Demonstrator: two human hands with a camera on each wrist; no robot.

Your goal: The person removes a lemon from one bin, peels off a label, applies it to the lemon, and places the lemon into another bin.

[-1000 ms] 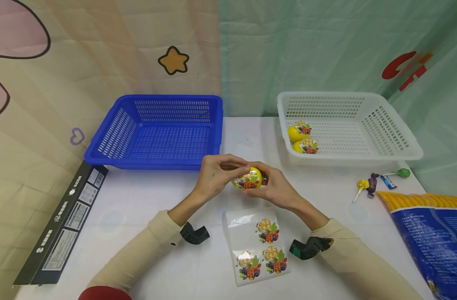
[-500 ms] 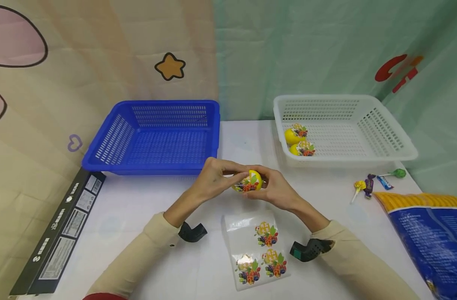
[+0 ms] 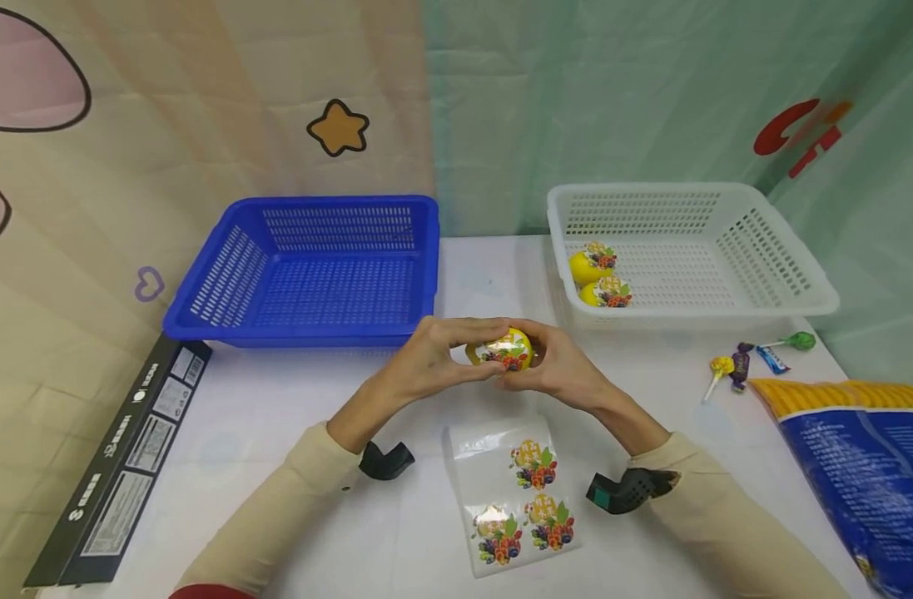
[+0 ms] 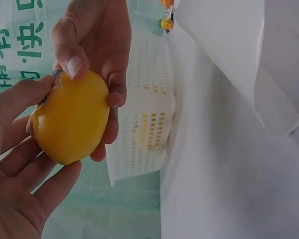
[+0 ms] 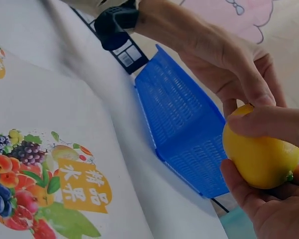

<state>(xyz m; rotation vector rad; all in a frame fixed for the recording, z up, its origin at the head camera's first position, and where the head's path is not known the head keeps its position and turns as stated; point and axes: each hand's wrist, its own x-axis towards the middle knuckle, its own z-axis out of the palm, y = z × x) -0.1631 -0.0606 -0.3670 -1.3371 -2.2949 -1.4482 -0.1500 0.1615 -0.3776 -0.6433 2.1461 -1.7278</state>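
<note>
Between both hands, above the table, is a yellow lemon (image 3: 474, 353) with a round fruit-print sticker (image 3: 508, 353) on the side facing up. My left hand (image 3: 435, 358) holds it from the left, fingers over its far side and thumb along the near side. From the right my right hand (image 3: 552, 363) grips the lemon, thumb at its near edge. The left wrist view shows the lemon's (image 4: 72, 117) bare underside with fingertips of both hands around it. A sheet of fruit stickers (image 3: 493, 457) lies on the table just below the hands.
A blue basket (image 3: 306, 334) stands at the back left. In the white basket (image 3: 696, 314) at the back right lie two stickered lemons (image 3: 589, 266). Lollipops and small wrapped candies (image 3: 741, 366), a blue-and-yellow bag (image 3: 853, 466) are at right. A long black box (image 3: 126, 466) lies left.
My left fingers and thumb have shifted to the lemon's far and near edges, uncovering more of the sticker. Both hands stay around the lemon.
</note>
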